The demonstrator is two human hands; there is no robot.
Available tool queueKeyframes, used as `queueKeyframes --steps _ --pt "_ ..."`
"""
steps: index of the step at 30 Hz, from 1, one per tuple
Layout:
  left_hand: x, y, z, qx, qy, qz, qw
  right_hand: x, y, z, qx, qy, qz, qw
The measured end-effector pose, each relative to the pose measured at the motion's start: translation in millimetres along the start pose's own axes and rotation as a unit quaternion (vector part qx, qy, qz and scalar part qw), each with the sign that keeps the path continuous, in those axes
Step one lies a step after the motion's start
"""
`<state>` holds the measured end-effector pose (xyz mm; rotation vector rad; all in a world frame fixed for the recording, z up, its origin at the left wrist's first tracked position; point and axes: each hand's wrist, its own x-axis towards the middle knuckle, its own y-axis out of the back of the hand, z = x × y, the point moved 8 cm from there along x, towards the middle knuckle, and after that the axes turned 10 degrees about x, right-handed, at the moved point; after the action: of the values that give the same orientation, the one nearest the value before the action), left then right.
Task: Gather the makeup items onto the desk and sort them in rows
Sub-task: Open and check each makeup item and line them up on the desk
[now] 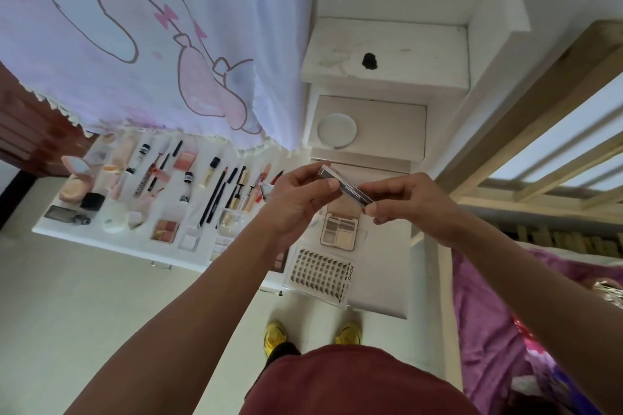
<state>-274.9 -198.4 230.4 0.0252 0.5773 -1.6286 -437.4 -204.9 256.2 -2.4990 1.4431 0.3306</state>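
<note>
Both hands hold a slim clear case (pixel 349 188) with a dark strip inside, raised above the white desk (pixel 135 239). My left hand (pixel 296 202) grips its upper end between thumb and fingers. My right hand (pixel 408 205) pinches its lower end. Below them an open eyeshadow palette (pixel 339 229) lies on the desk, and nearer me a clear tray of false lashes (pixel 320 274). Rows of pencils, tubes and bottles (pixel 215 192) cover the desk to the left, with blush compacts (pixel 165 231) and a powder puff case (pixel 72 189).
A printed pink and white curtain (pixel 151 37) hangs over the desk's far side. White shelves (pixel 384 57) with a round dish (pixel 336 129) stand behind my hands. A wooden bed frame (pixel 539 131) and purple bedding (pixel 505 330) lie to the right. My yellow shoes (pixel 276 335) stand on the floor.
</note>
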Motion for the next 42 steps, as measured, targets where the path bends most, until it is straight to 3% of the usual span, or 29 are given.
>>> queueKeyframes --steps 6,16,29,34,42 --pt "-5 8 -4 -0.009 0.002 0.028 1.000 2 -8 -4 -0.023 0.021 0.017 0.999" --pt "-13 4 -7 -0.014 0.008 0.027 1.000 2 -11 -4 -0.201 0.070 0.013 0.977" --pt "-14 8 -17 -0.039 0.023 0.011 0.999 -2 -5 10 -0.185 0.070 0.017 0.980" --pt "-19 8 -27 -0.059 0.048 -0.002 0.997 -6 -4 16 -0.084 0.053 0.013 0.995" --pt "-21 3 -46 0.026 0.063 -0.004 0.998 -13 32 45 0.075 -0.015 0.136 0.988"
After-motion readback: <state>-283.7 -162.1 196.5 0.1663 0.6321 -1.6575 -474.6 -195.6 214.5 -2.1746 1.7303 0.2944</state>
